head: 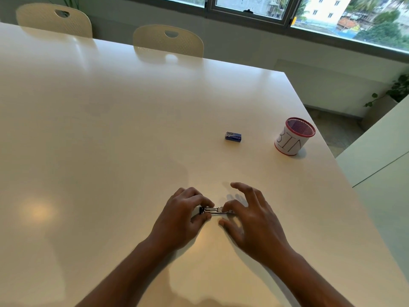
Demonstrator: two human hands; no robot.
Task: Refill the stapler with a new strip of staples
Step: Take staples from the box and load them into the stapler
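Note:
A small metal stapler (214,210) with a black end lies low over the white table (110,129), held between both hands. My left hand (183,216) pinches its black left end with thumb and fingers. My right hand (247,218) grips the right end with thumb and forefinger, the other fingers spread. Most of the stapler is hidden by the fingers. A small blue staple box (233,137) lies farther back on the table, apart from both hands.
A red mesh cup (294,136) wrapped in white paper lettered "BIN" stands at the right, near the table's right edge. Two cream chairs (168,41) stand at the far side. A window runs along the back.

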